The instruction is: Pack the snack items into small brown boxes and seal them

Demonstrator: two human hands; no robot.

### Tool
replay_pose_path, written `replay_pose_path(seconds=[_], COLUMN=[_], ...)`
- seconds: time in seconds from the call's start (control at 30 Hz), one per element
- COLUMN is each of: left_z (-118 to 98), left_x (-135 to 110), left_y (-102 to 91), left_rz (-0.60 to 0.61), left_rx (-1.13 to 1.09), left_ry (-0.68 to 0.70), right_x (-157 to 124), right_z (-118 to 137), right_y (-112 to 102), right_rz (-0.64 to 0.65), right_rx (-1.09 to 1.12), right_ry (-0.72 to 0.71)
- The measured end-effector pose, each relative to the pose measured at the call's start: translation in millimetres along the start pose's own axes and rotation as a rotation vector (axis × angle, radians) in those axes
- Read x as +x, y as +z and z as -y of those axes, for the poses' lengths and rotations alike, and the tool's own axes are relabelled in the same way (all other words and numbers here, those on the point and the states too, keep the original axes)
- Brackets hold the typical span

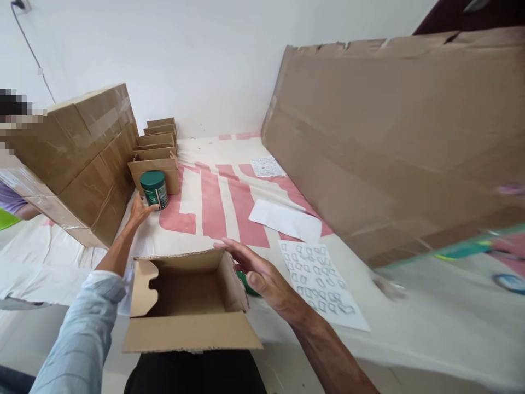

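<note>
My left hand (141, 210) reaches forward to a green jar (156, 191) with a dark green lid, its thumb across the jar's front and its fingers at the left side. The jar stands upright on the cloth. In front of me is an open cardboard box (192, 331), empty inside, its near flap folded outward. My right hand (258, 273) hovers at the box's right edge, fingers stretched out and holding nothing; whether they touch the box is unclear. Partly hidden under that hand lies another green item (248, 284).
Several small open cartons (153, 156) stand in a row behind the jar. Large cardboard panels rise at left (94, 158) and right (385, 137). A sheet of drawn shapes (320, 284), a blank white paper (287, 219) and a patterned sheet (267, 166) lie on the cloth. A person is partly visible behind the left panel.
</note>
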State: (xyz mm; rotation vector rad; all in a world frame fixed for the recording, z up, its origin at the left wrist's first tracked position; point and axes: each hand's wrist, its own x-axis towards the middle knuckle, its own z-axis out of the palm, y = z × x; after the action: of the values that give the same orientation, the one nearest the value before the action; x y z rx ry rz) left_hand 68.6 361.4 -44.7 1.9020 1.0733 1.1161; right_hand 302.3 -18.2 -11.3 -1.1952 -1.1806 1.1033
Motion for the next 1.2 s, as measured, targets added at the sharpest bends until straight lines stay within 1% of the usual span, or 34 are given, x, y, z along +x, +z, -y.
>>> replay_pose_path(seconds=[0.07, 0.13, 0.17, 0.27, 0.33, 0.4, 0.43, 0.5, 0.57, 0.67, 0.77, 0.83, 0.9, 1.0, 1.1, 1.2], left_z=[-13.0, -26.2, -32.5, -48.8, -58.1, -67.7, -72.8, -83.3, -92.6, -100.9, -98.5, -90.1, -77.6, -57.2, -41.7, -32.1], left_x=[-29.8, -71.3, -94.6, -162.7, -199.4, -227.7, -238.9, -256.0, -267.0, -274.6, -275.4, -274.0, -272.5, -271.6, -266.9, -247.8], left_y=[-21.1, -48.8, -64.5, -109.8, -129.4, -134.7, -132.2, -120.4, -105.3, -87.9, -80.7, -79.5, -79.2, -78.0, -73.6, -64.0], left_rz=[0.047, 0.127, 0.192, 0.363, 0.416, 0.474, 0.495, 0.506, 0.471, 0.385, 0.262, 0.147, 0.032, -0.076, -0.074, -0.029], left_rx=[0.011, -0.005, -0.034, -0.058, -0.073, -0.038, -0.011, 0.029, 0.045, 0.036, 0.035, 0.041, 0.037, 0.046, 0.074, 0.085], left_ry=[-0.074, -0.108, -0.119, -0.206, -0.265, -0.27, -0.26, -0.213, -0.147, -0.067, -0.04, -0.062, -0.103, -0.141, -0.123, -0.082], right_x=[-7.0, -14.1, -17.3, -25.0, -28.5, -31.6, -33.4, -37.7, -42.9, -49.5, -46.6, -34.1, -11.5, 38.4, 96.6, 149.8], right_z=[0.8, 4.1, 6.6, 15.5, 20.2, 22.9, 23.5, 23.9, 23.1, 19.8, 16.2, 15.6, 16.5, 17.5, 15.6, 12.9], right_y=[4.1, 11.9, 17.1, 34.6, 44.7, 51.3, 53.3, 55.2, 56.1, 56.6, 53.7, 50.1, 47.0, 47.4, 56.0, 71.0], right_rz=[-0.013, -0.033, -0.049, -0.139, -0.217, -0.266, -0.274, -0.267, -0.265, -0.295, -0.338, -0.361, -0.365, -0.342, -0.331, -0.336], right_rx=[0.015, 0.012, 0.003, -0.061, -0.134, -0.206, -0.24, -0.309, -0.379, -0.414, -0.38, -0.389, -0.415, -0.441, -0.484, -0.502], right_ry=[-0.004, -0.012, -0.014, -0.011, 0.012, 0.037, 0.041, 0.033, 0.037, 0.085, 0.11, 0.112, 0.09, 0.066, 0.111, 0.13])
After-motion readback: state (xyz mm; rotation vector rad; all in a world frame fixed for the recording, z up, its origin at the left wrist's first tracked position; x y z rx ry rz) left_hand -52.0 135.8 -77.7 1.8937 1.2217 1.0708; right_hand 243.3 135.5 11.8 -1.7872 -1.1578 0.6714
